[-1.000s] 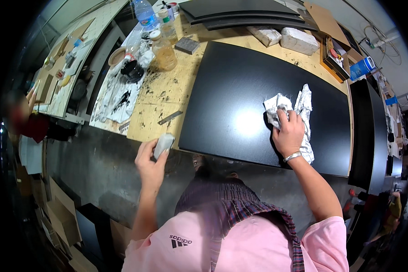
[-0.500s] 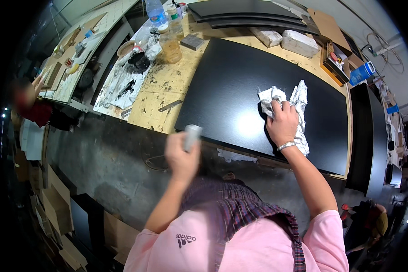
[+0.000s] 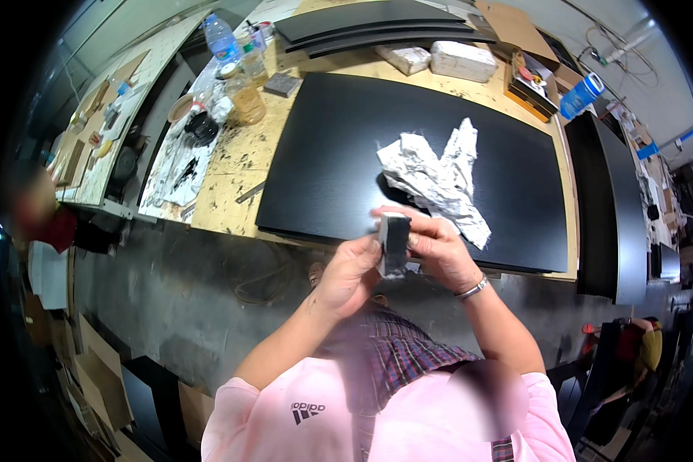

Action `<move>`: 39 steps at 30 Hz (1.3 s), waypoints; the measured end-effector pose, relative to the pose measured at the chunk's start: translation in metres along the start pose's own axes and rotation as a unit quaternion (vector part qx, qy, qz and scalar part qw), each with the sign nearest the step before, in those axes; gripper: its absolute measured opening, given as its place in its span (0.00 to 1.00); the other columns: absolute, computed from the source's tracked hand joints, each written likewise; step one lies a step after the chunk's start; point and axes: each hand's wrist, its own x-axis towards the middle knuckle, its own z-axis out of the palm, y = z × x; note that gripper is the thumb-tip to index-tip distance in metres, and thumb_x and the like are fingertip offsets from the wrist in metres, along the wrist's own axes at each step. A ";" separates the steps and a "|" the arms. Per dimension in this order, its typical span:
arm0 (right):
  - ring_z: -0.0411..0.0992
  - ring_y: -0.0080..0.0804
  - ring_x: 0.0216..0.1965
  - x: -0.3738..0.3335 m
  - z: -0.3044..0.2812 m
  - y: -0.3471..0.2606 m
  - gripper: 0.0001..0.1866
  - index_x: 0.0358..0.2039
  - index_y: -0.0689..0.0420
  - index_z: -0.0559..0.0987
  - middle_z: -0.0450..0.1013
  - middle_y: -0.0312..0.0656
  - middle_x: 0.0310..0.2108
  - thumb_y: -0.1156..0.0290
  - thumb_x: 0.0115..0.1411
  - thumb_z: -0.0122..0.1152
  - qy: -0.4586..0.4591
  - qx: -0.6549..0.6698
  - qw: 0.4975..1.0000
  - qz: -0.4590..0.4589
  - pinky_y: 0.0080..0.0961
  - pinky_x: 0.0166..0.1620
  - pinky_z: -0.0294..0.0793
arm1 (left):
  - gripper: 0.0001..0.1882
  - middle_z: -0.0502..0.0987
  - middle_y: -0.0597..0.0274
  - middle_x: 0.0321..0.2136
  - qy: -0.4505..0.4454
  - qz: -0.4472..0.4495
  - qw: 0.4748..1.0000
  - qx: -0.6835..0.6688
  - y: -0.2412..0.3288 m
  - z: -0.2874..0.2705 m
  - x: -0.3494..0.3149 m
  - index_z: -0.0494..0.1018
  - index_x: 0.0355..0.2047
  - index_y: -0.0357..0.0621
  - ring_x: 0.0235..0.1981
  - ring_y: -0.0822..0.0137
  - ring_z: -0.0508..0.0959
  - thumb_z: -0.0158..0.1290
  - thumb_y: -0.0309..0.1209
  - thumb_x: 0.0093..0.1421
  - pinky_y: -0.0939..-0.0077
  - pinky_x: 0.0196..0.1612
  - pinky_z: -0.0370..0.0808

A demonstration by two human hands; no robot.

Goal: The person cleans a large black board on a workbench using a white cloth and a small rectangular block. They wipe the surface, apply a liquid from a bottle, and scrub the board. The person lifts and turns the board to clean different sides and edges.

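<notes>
Both my hands meet in front of my chest around a small dark rectangular block (image 3: pixel 394 244) with a pale edge. My left hand (image 3: pixel 348 276) grips it from the left and below. My right hand (image 3: pixel 437 248), with a metal bracelet on the wrist, holds its right side and top. Just beyond them a crumpled white rag (image 3: pixel 433 176) lies loose on a large black panel (image 3: pixel 339 154), which rests flat on a paint-stained wooden workbench (image 3: pixel 231 165).
Bottles and jars (image 3: pixel 237 61), a dark pot and stained paper stand at the bench's left end. Stacked black panels (image 3: pixel 377 19), two pale blocks (image 3: pixel 450 58) and a box lie at the back. More black panels (image 3: pixel 608 208) are at the right. Concrete floor lies below.
My left hand brought the small block from the lower left up to the middle. My right hand left the white rag on the panel and came back to grip the block too.
</notes>
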 end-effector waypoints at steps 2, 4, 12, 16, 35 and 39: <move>0.72 0.32 0.53 -0.013 -0.003 0.003 0.23 0.50 0.68 0.77 0.69 0.51 0.58 0.63 0.61 0.60 -0.023 0.078 0.997 -0.012 0.26 0.54 0.71 | 0.19 0.80 0.59 0.37 0.008 -0.053 0.998 0.029 -0.009 0.009 0.010 0.76 0.46 0.37 0.39 0.68 0.79 0.53 0.42 0.66 0.72 0.47 0.76; 0.73 0.35 0.52 -0.032 -0.016 0.007 0.23 0.50 0.68 0.76 0.70 0.52 0.56 0.65 0.60 0.61 0.035 0.115 0.993 -0.023 0.31 0.56 0.72 | 0.19 0.80 0.59 0.36 -0.019 -0.100 0.989 0.107 -0.008 0.021 0.021 0.78 0.43 0.37 0.39 0.70 0.79 0.53 0.42 0.66 0.75 0.45 0.76; 0.74 0.29 0.44 -0.078 -0.115 0.012 0.15 0.49 0.54 0.74 0.76 0.36 0.42 0.67 0.63 0.54 0.316 0.204 0.900 -0.220 0.30 0.47 0.75 | 0.33 0.64 0.48 0.64 -0.030 0.225 0.508 0.831 -0.015 0.048 0.166 0.67 0.61 0.50 0.64 0.46 0.62 0.54 0.52 0.59 0.49 0.63 0.60; 0.74 0.29 0.41 -0.069 -0.134 0.041 0.11 0.44 0.61 0.76 0.76 0.38 0.39 0.72 0.61 0.56 0.385 0.175 0.874 -0.237 0.29 0.46 0.74 | 0.31 0.68 0.57 0.61 -0.088 0.194 0.367 0.905 -0.049 0.031 0.140 0.72 0.56 0.56 0.61 0.48 0.67 0.57 0.54 0.55 0.36 0.61 0.57; 0.61 0.12 0.25 -0.082 -0.128 0.038 0.15 0.50 0.66 0.72 0.68 0.29 0.30 0.77 0.63 0.53 0.378 0.161 0.875 -0.254 0.09 0.32 0.65 | 0.18 0.82 0.61 0.42 0.041 0.245 0.399 0.882 0.120 -0.070 -0.024 0.81 0.41 0.50 0.43 0.58 0.80 0.63 0.26 0.47 0.66 0.47 0.75; 0.64 0.14 0.29 -0.083 -0.134 0.043 0.15 0.49 0.66 0.73 0.71 0.32 0.34 0.76 0.62 0.54 0.356 0.172 0.885 -0.246 0.10 0.34 0.67 | 0.11 0.83 0.58 0.39 0.164 0.285 0.396 0.857 0.181 -0.134 0.005 0.83 0.33 0.44 0.38 0.55 0.79 0.64 0.28 0.47 0.65 0.44 0.74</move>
